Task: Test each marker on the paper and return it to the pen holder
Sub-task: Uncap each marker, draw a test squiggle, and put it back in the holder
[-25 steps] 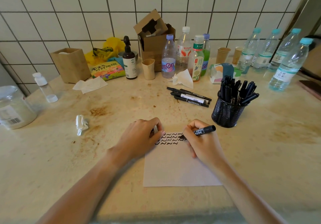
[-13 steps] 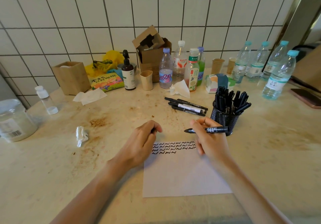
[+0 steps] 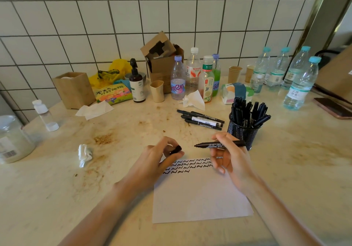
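Your hands hover over the paper point(image 3: 200, 194) on a stained, cluttered surface point(image 3: 297, 169).
Your right hand point(image 3: 229, 155) pinches the uncapped marker point(image 3: 219, 144) at centre; your left hand point(image 3: 159, 160) grips its cap point(image 3: 176, 149); the pen holder point(image 3: 242, 133) stands just right, white tiled wall point(image 3: 171, 16) across the top.

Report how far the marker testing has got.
Done: three rows of squiggles on the paper; the pen holder stands full. In hand: right hand holds an uncapped marker, left hand pinches its cap. Left: recapping, returning it; loose markers lie nearby.
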